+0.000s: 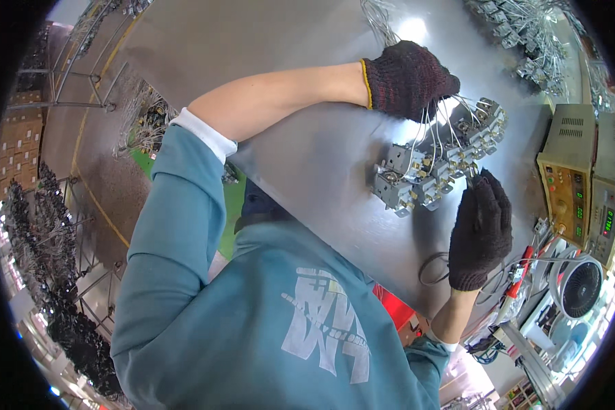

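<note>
1. The row of metal units point(445, 166) lies on the grey metal surface point(307, 157), running diagonally; white wires point(428, 133) rise from it.
2. The left hand point(410, 80), in a dark knitted glove with a yellow cuff edge, is beyond the row, curled closed around the wires' upper ends.
3. The right hand point(482, 229), also gloved, is on the row's near side, fingers narrow and together, tips at its edge; I cannot tell whether they grip anything.
4. A grey cable point(424, 270) loops nearer the person than the row, just beside the right hand.
5. Right of the row stand 2 instruments with lit displays: a wider instrument point(566, 174) and a narrower instrument point(605, 219).
6. A heap of wired parts point(512, 31) lies beyond the row, to its right.
</note>
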